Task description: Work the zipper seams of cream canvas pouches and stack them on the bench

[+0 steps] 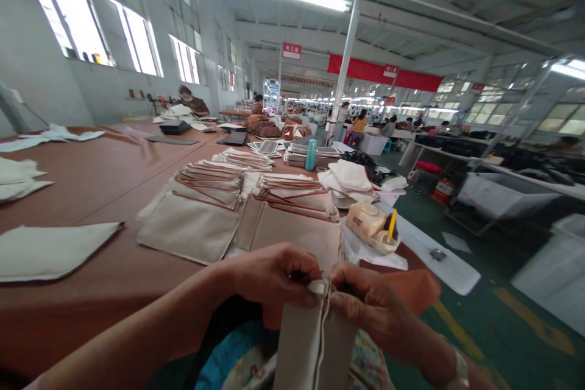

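Over the person's lap, at the near table edge: cream fabric piece (298,341), long seam running down its middle, upper end pinched in both hands, rest hanging down in front of patterned clothing (244,356). Left hand (280,274): fingers curled, thumb pressing on the top end, just left of the seam. Right hand (371,297): thumb and bent fingers closed on the edge right of the seam, pale band (460,370) at the wrist. Hands near each other, narrow gap, seam between.

Just beyond the hands, on the brown table (114,164), two rows of cream pieces with brown edging, overlapping: left row (189,225), right row (292,224). Right of these, a cut-open pale container (365,219) with a yellow stick (392,224) standing tilted in it. White board (441,259) past that, small metal item (437,254) on top. Behind the rows, teal bottle (311,155), upright, near a stack of framed panels (297,159). Well off left, single cream panel (57,250), flat. Farther back, a co-worker in brown (197,105) bent over pale cloth (176,113); red banner (418,80) overhead, green floor (487,277) to the right.
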The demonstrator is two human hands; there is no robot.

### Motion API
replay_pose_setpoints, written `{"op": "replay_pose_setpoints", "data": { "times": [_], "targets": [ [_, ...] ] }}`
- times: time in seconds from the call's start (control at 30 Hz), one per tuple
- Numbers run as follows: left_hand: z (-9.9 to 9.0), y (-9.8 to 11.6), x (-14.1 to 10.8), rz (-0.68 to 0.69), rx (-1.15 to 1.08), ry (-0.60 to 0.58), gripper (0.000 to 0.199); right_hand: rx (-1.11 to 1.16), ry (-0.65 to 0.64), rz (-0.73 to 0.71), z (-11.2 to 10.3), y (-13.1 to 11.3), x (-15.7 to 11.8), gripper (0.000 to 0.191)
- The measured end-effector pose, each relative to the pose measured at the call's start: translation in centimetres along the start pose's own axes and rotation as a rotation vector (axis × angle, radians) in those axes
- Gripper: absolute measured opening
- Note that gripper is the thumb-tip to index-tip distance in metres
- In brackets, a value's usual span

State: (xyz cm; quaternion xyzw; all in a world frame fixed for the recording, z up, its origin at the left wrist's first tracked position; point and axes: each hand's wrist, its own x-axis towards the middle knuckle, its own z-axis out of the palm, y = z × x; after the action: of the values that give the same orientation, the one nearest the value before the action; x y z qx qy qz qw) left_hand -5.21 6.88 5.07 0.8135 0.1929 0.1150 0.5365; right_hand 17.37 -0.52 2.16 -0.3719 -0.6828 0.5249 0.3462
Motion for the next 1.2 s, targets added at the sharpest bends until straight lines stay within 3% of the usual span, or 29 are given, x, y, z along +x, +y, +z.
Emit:
{"op": "replay_pose_setpoints", "data": {
  "times": [0.2,0.33,0.53,0.67,0.8,1.03,1.2],
  "targets": [
    [1.8,-1.8,-0.1,-0.137,-0.384,-0.012,0.050,0.012,-0.060,0.026,-0.5,0.0,-0.1,0.032],
    [2.1,-1.7,-0.4,-0.170,-0.453,0.028,0.053,0.018,-0.081,0.035,-0.5,0.5,-0.4,0.030],
    [2.8,-1.2,0.4,-0.143,-0.330,0.090,0.041,0.050,-0.057,0.053,-0.8,1.4,-0.6,0.032],
    [3.8,-0.7,0.7,-0.151,-0.095,0.167,0.036,0.153,-0.010,0.074,-1.2,2.2,-0.9,0.040],
    [4.4,-0.3,0.9,-0.177,0.061,0.186,0.029,0.102,0.040,0.106,-1.0,2.2,-1.0,0.036],
    [5.3,0.1,1.4,-0.258,0.019,0.196,0.021,0.125,0.061,0.125,-0.8,2.0,-1.3,0.030],
    [5.7,0.6,1.7,-0.297,-0.024,0.218,0.023,0.263,0.071,0.203,-1.0,2.0,-1.9,0.027]
  ]
}}
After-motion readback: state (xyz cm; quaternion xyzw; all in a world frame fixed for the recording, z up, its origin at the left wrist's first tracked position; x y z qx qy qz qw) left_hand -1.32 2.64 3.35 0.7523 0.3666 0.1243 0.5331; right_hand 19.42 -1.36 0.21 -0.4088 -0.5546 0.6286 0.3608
